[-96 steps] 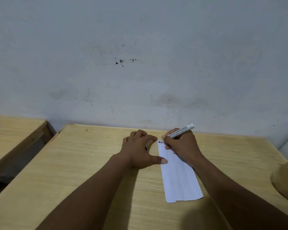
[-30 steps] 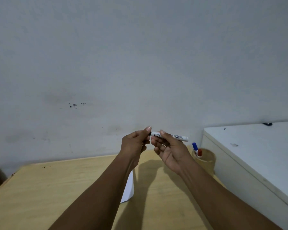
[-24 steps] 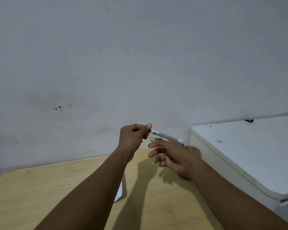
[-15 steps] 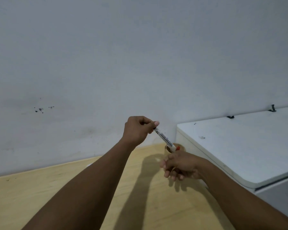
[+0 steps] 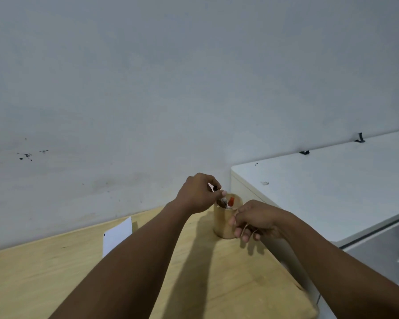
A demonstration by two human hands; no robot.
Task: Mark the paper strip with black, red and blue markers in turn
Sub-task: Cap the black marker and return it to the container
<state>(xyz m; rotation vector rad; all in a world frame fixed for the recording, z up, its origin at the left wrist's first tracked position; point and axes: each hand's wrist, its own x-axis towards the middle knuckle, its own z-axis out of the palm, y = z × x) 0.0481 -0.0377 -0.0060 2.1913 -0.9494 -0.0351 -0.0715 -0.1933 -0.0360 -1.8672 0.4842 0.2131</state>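
Observation:
My left hand pinches the black marker and holds it tilted, with its lower end inside the mouth of the round wooden pen cup. A red marker cap sticks up inside the cup. My right hand hovers against the cup's right side with loosely curled, spread fingers and holds nothing. The white paper strip lies on the wooden table to the left, partly hidden by my left forearm; a small black mark shows at its far left edge. No blue marker is visible.
A white chest-like cabinet stands tight against the table's right side, higher than the tabletop. A grey wall rises directly behind the table. The cup stands near the table's far right corner.
The black marker went from both hands to my left hand alone, which lowered it into the cup. My right hand dropped beside the cup. The view turned right, away from the paper.

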